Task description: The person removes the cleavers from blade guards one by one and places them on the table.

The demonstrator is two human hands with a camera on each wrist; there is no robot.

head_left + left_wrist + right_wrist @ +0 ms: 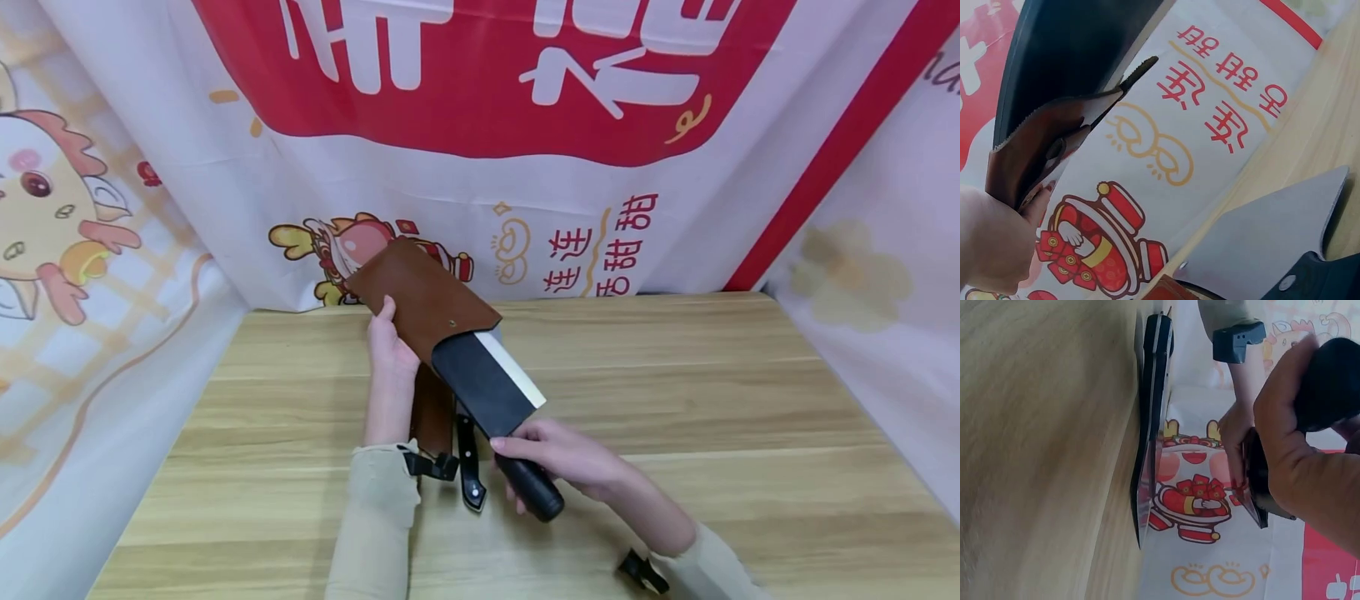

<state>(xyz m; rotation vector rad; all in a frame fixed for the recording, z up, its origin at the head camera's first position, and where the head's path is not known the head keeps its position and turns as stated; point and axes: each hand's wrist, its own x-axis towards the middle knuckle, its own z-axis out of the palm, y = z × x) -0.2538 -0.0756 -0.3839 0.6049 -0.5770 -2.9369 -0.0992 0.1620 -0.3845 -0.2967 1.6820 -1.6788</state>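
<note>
A brown leather sheath (423,292) is held up by the left hand (392,343), its thumb along the near edge. A cleaver with a black blade (483,379) and a bright edge sits partly inside it. The right hand (566,454) grips the cleaver's black handle (536,492). Beneath them on the table lies a second knife, its riveted black handle (470,467) toward the person and its broad grey blade (1266,231) visible in the left wrist view. Next to this knife is another brown leather piece (432,412), partly hidden by the left arm and the raised sheath.
The wood-grain table (675,383) extends to both sides. A printed white and red cloth (480,183) hangs along its back edge, with more printed cloth (97,208) at the left. Black straps (431,464) are on both wrists.
</note>
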